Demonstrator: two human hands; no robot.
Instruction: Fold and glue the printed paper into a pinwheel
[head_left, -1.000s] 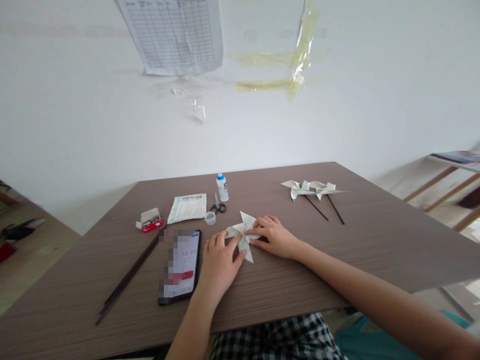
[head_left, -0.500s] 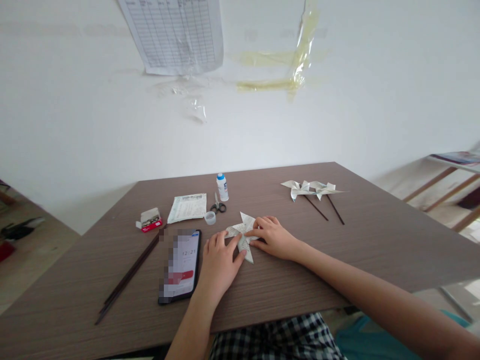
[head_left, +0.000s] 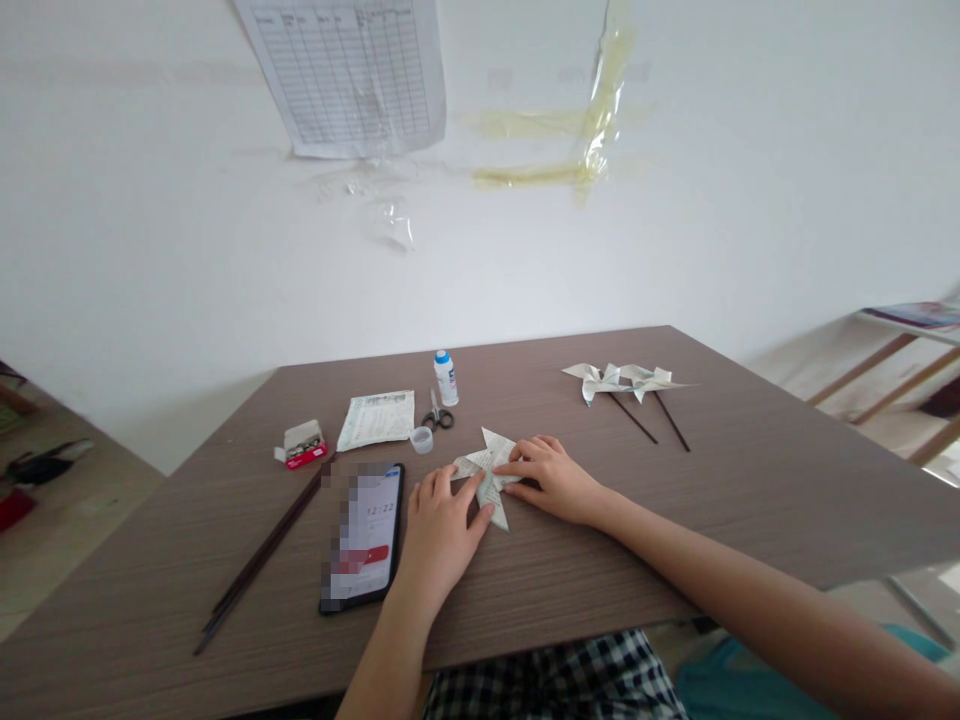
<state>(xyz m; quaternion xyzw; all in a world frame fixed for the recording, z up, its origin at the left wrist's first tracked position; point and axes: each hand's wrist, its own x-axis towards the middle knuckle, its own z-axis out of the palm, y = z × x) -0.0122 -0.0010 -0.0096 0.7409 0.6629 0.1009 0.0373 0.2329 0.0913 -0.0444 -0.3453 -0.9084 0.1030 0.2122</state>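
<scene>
A folded paper pinwheel (head_left: 495, 492), made of printed paper, lies flat on the table in front of me. My left hand (head_left: 442, 515) holds it down from the left, its index fingertip near the centre and its thumb on the near blade. From the right, my right hand (head_left: 553, 478) presses on the pinwheel with index finger and thumb, covering the right blade. The other right fingers are curled. What lies under the fingertips is hidden.
Two finished pinwheels on sticks (head_left: 619, 382) lie at the back right. A phone (head_left: 367, 540), dark sticks (head_left: 259, 560), a small red-and-white box (head_left: 304, 448), a paper packet (head_left: 377, 418), a clear cap (head_left: 421, 440), scissors (head_left: 436, 416) and a blue-capped bottle (head_left: 445, 382) stand or lie leftward.
Both hands stay on the pinwheel with hardly any movement. The view has shifted very slightly, and the phone's display has gone from 12:21 to 12:22.
</scene>
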